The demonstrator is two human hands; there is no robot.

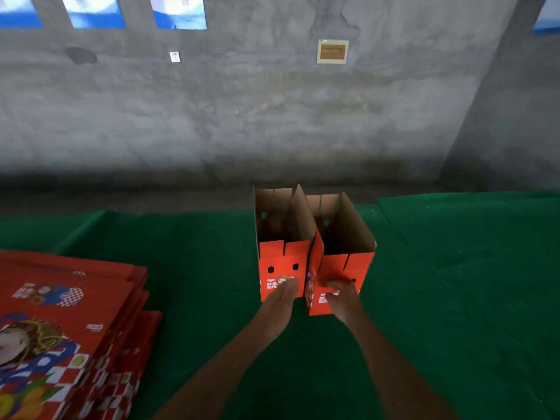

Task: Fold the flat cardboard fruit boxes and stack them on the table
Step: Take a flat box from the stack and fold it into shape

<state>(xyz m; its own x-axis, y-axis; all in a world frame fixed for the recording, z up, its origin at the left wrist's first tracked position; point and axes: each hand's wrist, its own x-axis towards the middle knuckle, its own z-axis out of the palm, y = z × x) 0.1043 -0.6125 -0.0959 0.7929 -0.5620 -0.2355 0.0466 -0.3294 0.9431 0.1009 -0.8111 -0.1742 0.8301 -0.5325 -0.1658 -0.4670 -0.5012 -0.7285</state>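
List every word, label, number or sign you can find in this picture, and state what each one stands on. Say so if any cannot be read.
No text can be read; all of it is blurred.
Left folded orange cardboard box: printed logo, unreadable.
Right folded orange cardboard box: white lettering, unreadable.
Stack of flat red printed cardboard sheets: small logos, unreadable.
Brown plaque on the grey wall: unreadable.
Blue-and-white posters: dark marks, unreadable.

Grey concrete wall (272, 116) behind green cloth (454, 298). On the wall: three blue-white posters (180, 12) upper left, white switch plate (175, 57) below them. Framed tan plaque (332, 51) right of the switch plate.
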